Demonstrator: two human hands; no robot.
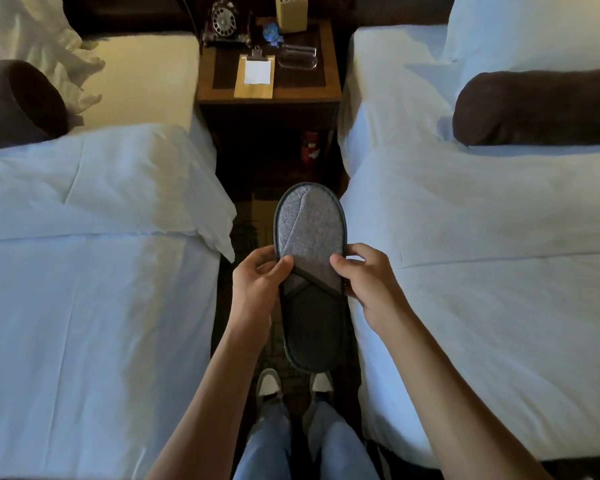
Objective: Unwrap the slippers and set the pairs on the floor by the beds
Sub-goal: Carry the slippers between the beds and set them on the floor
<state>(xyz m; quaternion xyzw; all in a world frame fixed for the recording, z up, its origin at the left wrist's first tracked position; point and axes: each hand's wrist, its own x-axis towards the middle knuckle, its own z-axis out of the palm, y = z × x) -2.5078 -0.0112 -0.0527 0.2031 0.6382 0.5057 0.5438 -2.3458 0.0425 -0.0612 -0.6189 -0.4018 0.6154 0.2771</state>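
Light: dim, cool on bedding (pixel 84 306), warm upper left
Shadows: deep between beds
Edges: wide-angle bending
Focus: sharp

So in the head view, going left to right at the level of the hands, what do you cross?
Left bed → left hand → slippers, held flat together between both hands → right hand → right bed.
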